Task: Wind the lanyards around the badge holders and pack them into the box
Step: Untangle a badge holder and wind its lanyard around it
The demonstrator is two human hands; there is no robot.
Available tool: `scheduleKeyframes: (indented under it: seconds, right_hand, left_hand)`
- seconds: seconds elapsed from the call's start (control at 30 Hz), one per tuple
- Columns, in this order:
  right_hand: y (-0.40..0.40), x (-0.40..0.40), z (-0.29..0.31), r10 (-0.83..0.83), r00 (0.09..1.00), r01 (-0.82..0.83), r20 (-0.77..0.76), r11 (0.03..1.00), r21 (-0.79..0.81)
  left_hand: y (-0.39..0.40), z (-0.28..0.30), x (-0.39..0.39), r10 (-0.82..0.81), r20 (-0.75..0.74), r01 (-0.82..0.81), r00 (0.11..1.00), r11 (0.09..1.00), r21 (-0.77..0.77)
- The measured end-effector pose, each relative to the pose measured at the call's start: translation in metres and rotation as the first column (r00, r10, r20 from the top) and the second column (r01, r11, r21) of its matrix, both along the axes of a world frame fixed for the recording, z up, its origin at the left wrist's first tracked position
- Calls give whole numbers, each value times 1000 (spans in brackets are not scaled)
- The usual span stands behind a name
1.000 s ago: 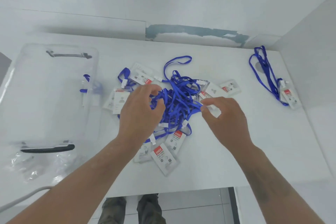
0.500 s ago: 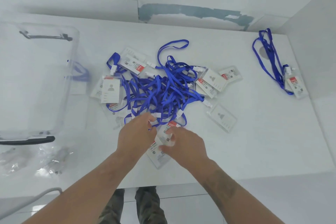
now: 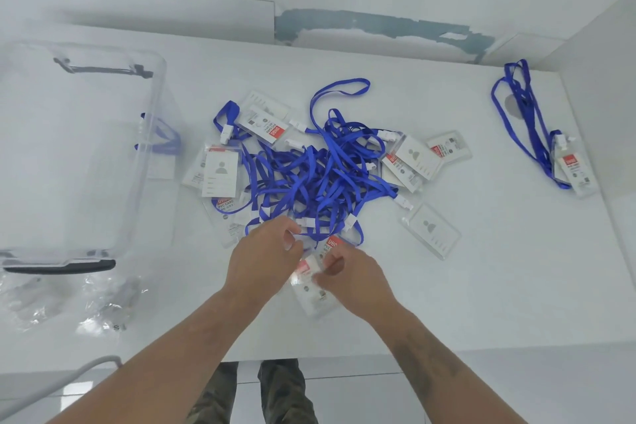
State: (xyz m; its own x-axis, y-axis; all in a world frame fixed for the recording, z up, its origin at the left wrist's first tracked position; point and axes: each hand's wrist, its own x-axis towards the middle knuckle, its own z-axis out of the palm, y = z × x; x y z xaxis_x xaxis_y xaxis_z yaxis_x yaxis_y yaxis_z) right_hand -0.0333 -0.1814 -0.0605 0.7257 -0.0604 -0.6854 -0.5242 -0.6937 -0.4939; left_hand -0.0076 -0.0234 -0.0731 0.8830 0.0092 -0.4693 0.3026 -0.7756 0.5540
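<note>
A tangled heap of blue lanyards [image 3: 320,179] lies mid-table, ringed by several clear badge holders with white and red cards. My left hand [image 3: 265,258] pinches a blue lanyard strand at the heap's near edge. My right hand [image 3: 351,275] grips the top of a badge holder [image 3: 315,296] lying nearest the table's front edge. A clear plastic box [image 3: 151,134] with dark handles stands at the left; one wound badge with blue lanyard [image 3: 160,141] shows through its wall.
A separate lanyard with its badge holder [image 3: 571,169] lies at the far right near the side wall. Crumpled clear plastic bags [image 3: 103,303] sit in front of the box. A single badge holder [image 3: 430,231] lies right of the heap.
Both hands have pulled back from the middle of the heap to its near edge. They have closed on a strand and the nearest badge holder. The view has shifted slightly.
</note>
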Motion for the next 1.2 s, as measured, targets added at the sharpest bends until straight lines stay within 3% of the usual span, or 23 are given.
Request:
scheduleKeyframes:
  seconds: [0.1, 0.23, 0.3, 0.37, 0.43, 0.5, 0.57, 0.67, 0.77, 0.87, 1.03, 1.2]
  right_hand:
    - [-14, 7, 11, -297, 952, 304, -70, 901, 308]
    - [-18, 9, 25, -544, 794, 585, -271, 565, 581]
    - [-18, 11, 28, -577, 753, 617, -315, 455, 642]
    - [-16, 15, 33, -590, 746, 610, -308, 421, 671]
    - [-14, 17, 39, -585, 757, 587, -290, 416, 694]
    - [-14, 19, 46, -578, 787, 551, -214, 504, 666]
    - [-19, 21, 48, -632, 773, 548, -58, 619, 563]
    - [-31, 24, 53, -730, 650, 573, 213, 654, 493]
    - [-35, 29, 62, -486, 756, 322, 439, 859, 398]
    - [-29, 36, 74, -317, 864, 149, 392, 904, 401]
    - [-33, 41, 92, -374, 904, 188, 207, 783, 593]
    - [-36, 48, 102, -323, 930, 161, 174, 785, 598]
  left_hand:
    - [2, 9, 5, 64, 63, -60, 996, 996, -67]
    - [-1, 24, 13, 115, 14, -109, 993, 972, -210]
    - [-6, 33, 19, 161, -124, -199, 979, 889, -413]
    - [-7, 42, 27, 218, -319, -373, 922, 718, -587]
    - [-7, 49, 34, 234, -448, -496, 863, 567, -658]
    - [-6, 54, 40, 225, -480, -523, 848, 510, -683]
    - [-3, 60, 47, 245, -471, -527, 847, 496, -690]
    - [5, 72, 59, 250, -436, -500, 865, 514, -697]
    - [10, 85, 65, 190, -414, -448, 890, 532, -718]
    - [10, 97, 69, 164, -401, -425, 901, 519, -742]
    - [14, 109, 72, 162, -415, -442, 895, 432, -786]
    - [15, 126, 80, 142, -451, -470, 881, 363, -804]
